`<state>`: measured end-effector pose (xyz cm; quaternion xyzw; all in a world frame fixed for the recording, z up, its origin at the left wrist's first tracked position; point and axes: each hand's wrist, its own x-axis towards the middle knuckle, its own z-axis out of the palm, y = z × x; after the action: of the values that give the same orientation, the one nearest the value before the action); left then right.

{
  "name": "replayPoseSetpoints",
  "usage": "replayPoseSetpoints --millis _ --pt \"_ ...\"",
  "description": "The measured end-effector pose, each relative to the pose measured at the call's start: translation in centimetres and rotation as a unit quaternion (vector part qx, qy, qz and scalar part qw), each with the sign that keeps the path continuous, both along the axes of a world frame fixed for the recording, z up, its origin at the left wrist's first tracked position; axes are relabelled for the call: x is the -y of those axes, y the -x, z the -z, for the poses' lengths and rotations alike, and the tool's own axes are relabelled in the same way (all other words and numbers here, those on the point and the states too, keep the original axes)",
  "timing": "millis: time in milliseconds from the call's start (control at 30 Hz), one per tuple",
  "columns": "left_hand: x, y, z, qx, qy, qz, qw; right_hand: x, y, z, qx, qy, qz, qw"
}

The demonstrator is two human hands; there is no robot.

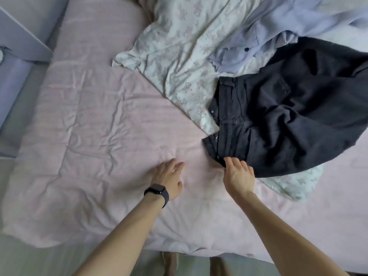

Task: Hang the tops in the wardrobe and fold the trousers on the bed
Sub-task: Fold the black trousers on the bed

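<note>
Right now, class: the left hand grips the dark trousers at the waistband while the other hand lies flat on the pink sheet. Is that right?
Not quite. The head view shows the right hand gripping the dark trousers at the waistband; the left hand lies flat on the pink sheet.

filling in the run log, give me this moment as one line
stage: trousers fold start | right hand: gripping waistband of dark trousers | left hand: flat on pink bedcover | lilac top: unhung

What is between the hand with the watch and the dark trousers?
Only bare pink bedcover lies between the left hand and the dark trousers, in the head view.
</note>
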<state>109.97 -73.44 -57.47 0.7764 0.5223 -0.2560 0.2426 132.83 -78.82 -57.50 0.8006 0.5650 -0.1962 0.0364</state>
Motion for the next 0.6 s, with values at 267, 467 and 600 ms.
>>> replayPoseSetpoints --millis 267,467,600 --pt "-4.7 -4.7 -14.1 0.163 -0.107 0.047 0.980 1.8 -2.5 -15.4 -0.093 -0.165 0.039 0.981" --pt "-3.9 -10.6 -25.3 0.264 -0.134 0.208 0.932 7.5 -3.2 -30.0 -0.053 -0.259 0.004 0.964" --pt "-0.9 -10.5 -29.4 0.280 -0.121 0.217 0.927 11.2 -3.5 -37.9 -0.096 -0.359 0.124 0.920"
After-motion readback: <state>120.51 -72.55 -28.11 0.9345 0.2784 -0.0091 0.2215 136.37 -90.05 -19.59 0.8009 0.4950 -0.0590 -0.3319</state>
